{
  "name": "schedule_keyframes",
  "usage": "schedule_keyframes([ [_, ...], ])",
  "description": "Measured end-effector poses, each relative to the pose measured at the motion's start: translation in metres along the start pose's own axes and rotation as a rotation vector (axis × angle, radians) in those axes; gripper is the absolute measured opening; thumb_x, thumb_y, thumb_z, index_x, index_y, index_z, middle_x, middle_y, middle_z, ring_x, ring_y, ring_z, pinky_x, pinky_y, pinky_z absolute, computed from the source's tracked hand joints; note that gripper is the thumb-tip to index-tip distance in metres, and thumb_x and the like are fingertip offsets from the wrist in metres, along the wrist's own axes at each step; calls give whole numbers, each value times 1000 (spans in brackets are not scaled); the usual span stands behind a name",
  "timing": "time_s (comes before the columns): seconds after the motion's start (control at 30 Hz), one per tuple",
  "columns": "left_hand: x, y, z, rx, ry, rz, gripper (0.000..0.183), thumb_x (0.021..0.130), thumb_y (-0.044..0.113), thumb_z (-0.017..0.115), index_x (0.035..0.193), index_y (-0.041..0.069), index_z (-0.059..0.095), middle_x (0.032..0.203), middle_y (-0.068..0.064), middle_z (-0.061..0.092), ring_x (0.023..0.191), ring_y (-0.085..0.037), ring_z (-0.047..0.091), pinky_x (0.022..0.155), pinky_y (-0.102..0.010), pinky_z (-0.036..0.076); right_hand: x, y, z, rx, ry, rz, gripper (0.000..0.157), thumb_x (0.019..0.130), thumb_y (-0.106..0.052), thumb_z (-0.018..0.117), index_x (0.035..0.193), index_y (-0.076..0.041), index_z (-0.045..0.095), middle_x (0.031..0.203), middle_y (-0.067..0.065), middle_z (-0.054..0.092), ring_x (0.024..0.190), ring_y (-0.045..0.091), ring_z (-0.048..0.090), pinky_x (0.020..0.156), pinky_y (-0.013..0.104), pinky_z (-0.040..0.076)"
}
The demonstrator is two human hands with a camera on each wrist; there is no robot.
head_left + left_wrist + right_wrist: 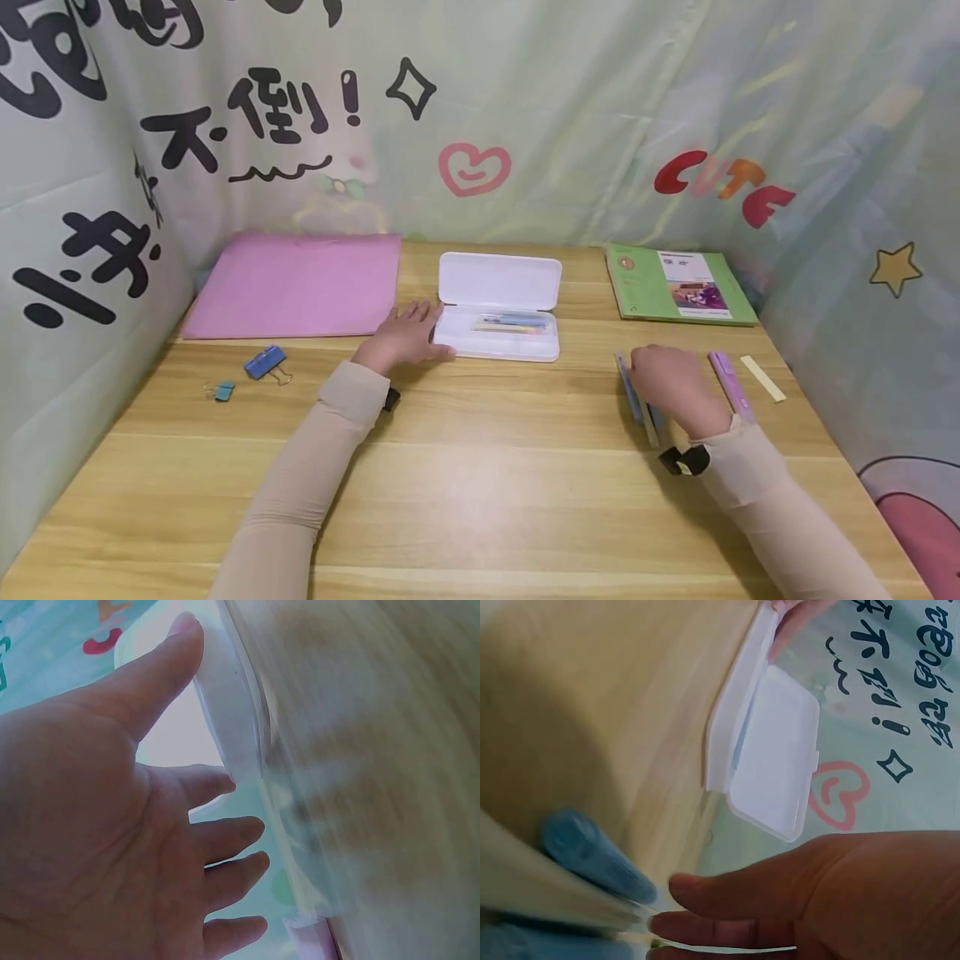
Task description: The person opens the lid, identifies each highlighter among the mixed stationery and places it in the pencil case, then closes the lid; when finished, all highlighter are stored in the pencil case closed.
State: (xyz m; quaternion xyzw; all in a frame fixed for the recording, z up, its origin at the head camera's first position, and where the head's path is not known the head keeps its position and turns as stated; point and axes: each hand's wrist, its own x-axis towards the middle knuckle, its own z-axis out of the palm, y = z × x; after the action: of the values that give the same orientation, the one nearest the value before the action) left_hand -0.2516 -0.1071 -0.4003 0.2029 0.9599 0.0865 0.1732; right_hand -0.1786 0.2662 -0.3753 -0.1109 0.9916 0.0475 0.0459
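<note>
Wood-grain tabletop [480, 475] meets a printed cloth [570, 108] behind. The left hand [405, 337] has its fingers apart, touching the open white case [498, 286]; the right hand [675, 385] bends over blue pens [596, 851] to the case's right, whether pinching one I cannot tell. They look light, stiff, smooth and apt to roll, best taken mid-barrel; the hand partly hides them, and the right-wrist view crops and blurs them

desk space for stationery, wood-grain tabletop [480, 508], white pencil case [498, 282], blue binder clip [265, 362], printed cloth backdrop [570, 125]
</note>
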Motion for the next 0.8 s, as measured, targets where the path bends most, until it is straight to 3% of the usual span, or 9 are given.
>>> schedule_keyframes([
  [0.4, 2, -2, 1, 12, 10, 3, 91, 76, 66, 39, 140, 14, 0, 143, -14, 3, 129, -29, 0, 101, -49, 1, -5, -8, 12, 44, -92, 47, 34, 82, -32, 57, 55, -13, 48, 56, 2, 46, 46, 18, 45, 37, 36, 33],
  [0.6, 2, -2, 2, 19, 13, 5, 90, 77, 66, 39, 140, 15, 1, 143, -14, 3, 129, -29, 1, 101, -48, 1, -4, -12, 12, 56, -29, 38, 31, 81, -31, 55, 58, -12, 47, 56, 2, 45, 45, 18, 43, 36, 35, 32],
  [0.8, 2, -1, 1, 9, 11, 2, 90, 77, 65, 39, 140, 15, 0, 143, -14, 3, 129, -29, 0, 101, -48, 0, 8, -25, -5, 120, 53, -7, 23, 81, -29, 54, 67, -12, 51, 55, -1, 45, 45, 16, 40, 36, 32, 29],
])
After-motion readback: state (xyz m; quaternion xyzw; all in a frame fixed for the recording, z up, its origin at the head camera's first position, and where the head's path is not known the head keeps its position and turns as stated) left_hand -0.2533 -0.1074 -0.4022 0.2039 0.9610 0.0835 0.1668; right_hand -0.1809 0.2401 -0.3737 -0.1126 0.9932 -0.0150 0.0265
